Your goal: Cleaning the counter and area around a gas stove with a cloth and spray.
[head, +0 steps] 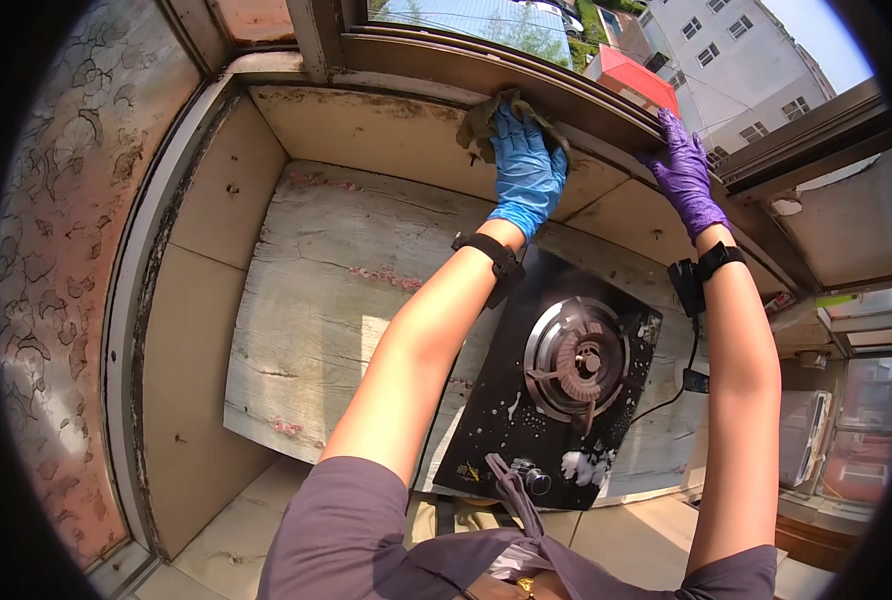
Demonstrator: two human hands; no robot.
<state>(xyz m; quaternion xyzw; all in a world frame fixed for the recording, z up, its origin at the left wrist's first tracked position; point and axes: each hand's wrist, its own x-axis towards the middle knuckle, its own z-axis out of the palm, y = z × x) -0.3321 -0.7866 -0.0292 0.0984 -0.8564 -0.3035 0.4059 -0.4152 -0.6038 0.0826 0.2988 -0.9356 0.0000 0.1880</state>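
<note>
My left hand (524,169), in a blue disposable glove, presses a dirty greyish-brown cloth (479,129) against the top of the tiled wall (386,127), just under the window frame. Its fingers are spread flat over the cloth. Further right, my right hand (682,176) wears a purple glove and rests on the metal window frame (596,112) with its fingers apart, holding nothing. Dark grime marks the wall's upper edge left of the cloth. Below my hands, a black single-burner gas hob (506,360) sits on the counter, with water drops and white foam on its surface.
The grey wood-patterned countertop (303,300) has reddish patches. A black cable (656,409) runs from the hob to a small black box (695,380). At left stands a peeling, patterned pane (70,300). Outside the window are buildings (723,67). A control knob (537,481) projects at the hob's front.
</note>
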